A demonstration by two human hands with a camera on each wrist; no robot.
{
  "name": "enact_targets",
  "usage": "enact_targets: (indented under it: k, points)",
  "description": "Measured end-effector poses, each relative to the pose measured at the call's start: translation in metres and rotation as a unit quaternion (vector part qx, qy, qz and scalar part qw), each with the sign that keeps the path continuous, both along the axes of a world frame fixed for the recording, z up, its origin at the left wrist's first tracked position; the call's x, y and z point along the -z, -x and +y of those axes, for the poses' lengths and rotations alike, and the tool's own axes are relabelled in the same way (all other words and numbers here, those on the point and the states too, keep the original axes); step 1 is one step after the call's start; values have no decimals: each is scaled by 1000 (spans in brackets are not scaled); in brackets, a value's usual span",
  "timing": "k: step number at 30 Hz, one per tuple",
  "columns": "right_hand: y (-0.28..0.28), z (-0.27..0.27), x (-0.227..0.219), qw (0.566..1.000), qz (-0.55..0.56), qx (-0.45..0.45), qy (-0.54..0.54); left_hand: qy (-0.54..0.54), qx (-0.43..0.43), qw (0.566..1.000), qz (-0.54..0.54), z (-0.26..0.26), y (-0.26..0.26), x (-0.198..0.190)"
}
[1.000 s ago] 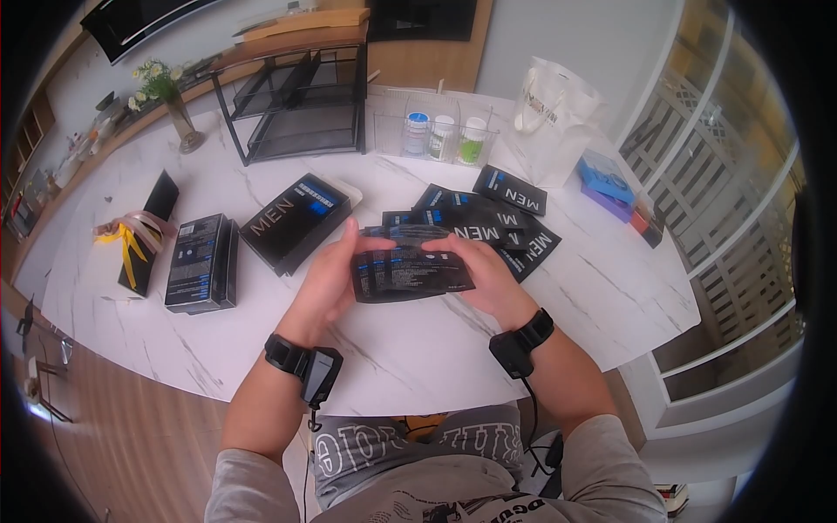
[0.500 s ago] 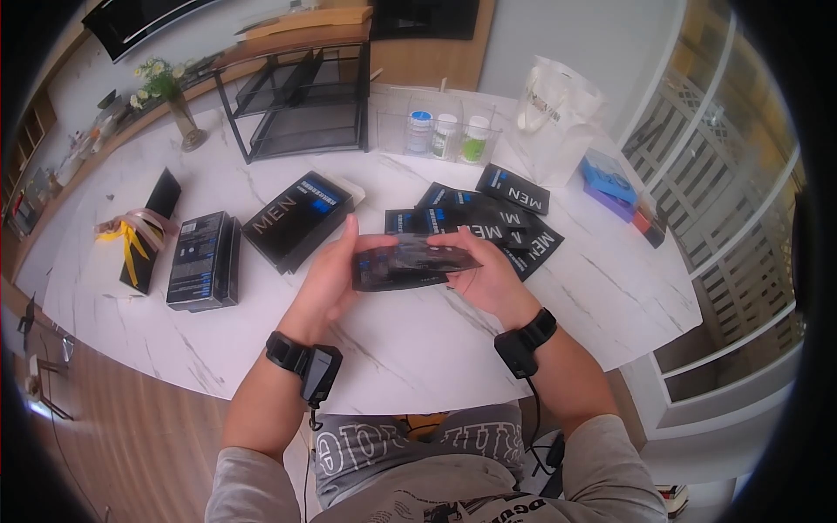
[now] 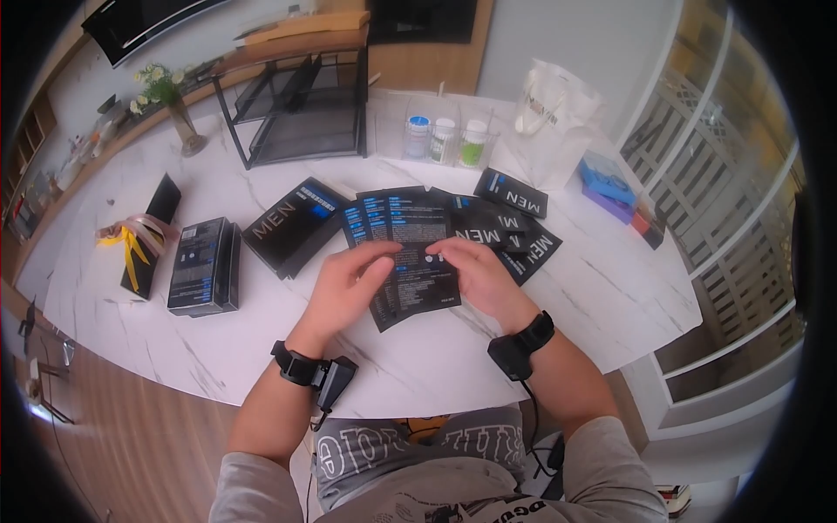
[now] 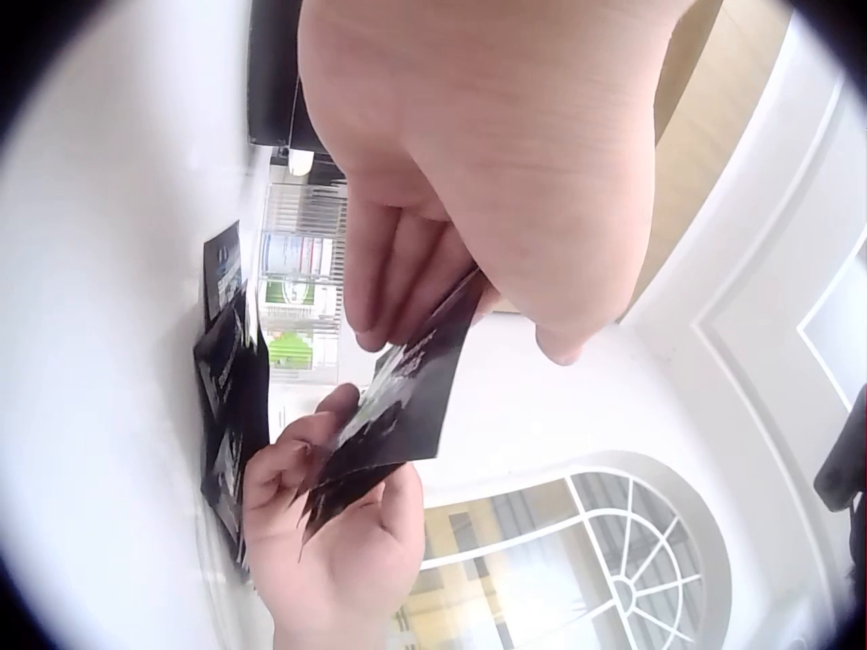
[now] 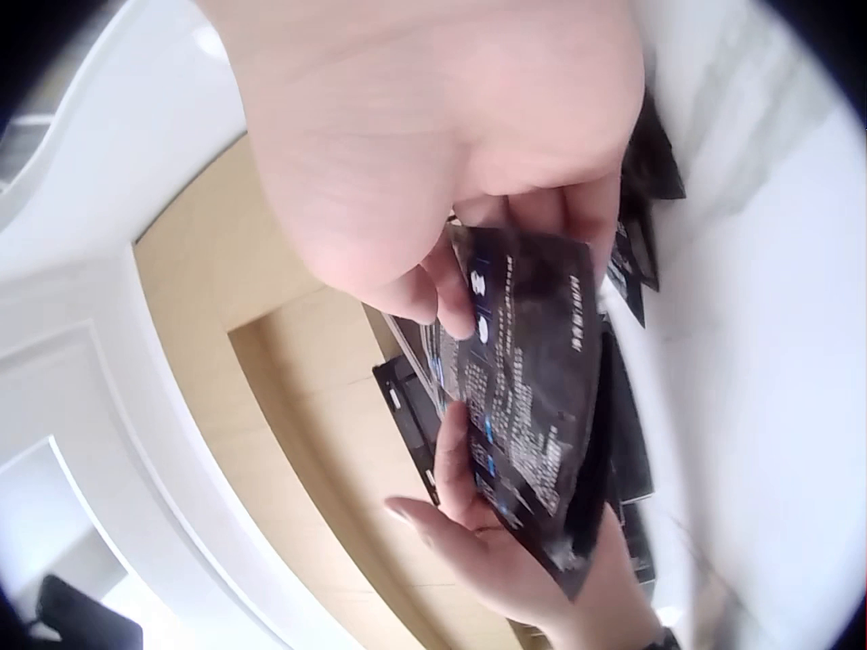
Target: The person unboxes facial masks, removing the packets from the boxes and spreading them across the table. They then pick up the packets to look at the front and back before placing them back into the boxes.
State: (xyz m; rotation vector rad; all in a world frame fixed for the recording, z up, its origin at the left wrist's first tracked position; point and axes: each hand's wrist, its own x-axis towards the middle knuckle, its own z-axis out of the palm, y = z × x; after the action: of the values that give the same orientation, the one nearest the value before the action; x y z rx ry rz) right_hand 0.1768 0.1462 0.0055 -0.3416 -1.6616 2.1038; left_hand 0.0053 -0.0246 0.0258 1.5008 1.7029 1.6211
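Several flat black sachets point(image 3: 414, 235), fanned out with small white and blue print facing up, are held between both hands over the table. My left hand point(image 3: 353, 283) holds their left side, its index finger lying across the print and its thumb raised off them. On the right side, my right hand point(image 3: 484, 275) pinches the sachets, with the thumb in front of the print in the right wrist view. More black sachets marked MEN point(image 3: 514, 192) lie overlapping on the table, just beyond the right hand.
A black MEN box point(image 3: 292, 227) lies left of the hands, near stacked black boxes point(image 3: 202, 266) and a ribboned box point(image 3: 148, 235). Farther back stand a mesh rack point(image 3: 301, 113), a clear organizer with bottles point(image 3: 440, 139), a white bag point(image 3: 558, 113) and coloured boxes point(image 3: 610, 187).
The sachets have tipped from nearly edge-on to face-up and now show as a tall fan. My left hand has turned inward over them; the right hand has barely shifted.
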Motion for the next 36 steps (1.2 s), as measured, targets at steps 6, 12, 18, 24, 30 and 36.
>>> enact_targets:
  k: [6,12,18,24,30,36]
  points:
    - [9,-12,0,909,34,254,-328,-18,-135,984,112,1,-6,-6]
    - [9,-47,-3,838,-45,133,-527,28,-33,983,177,3,-17,0]
    - [14,-43,8,862,-30,153,-482,74,153,983,65,4,-30,-2]
    - [8,-34,0,936,-98,195,-277,-61,186,965,173,6,-22,2]
    - [9,-17,10,993,56,90,41,-113,-165,967,159,8,-15,4]
    - [11,-11,13,989,100,29,104,19,95,963,-253,15,5,19]
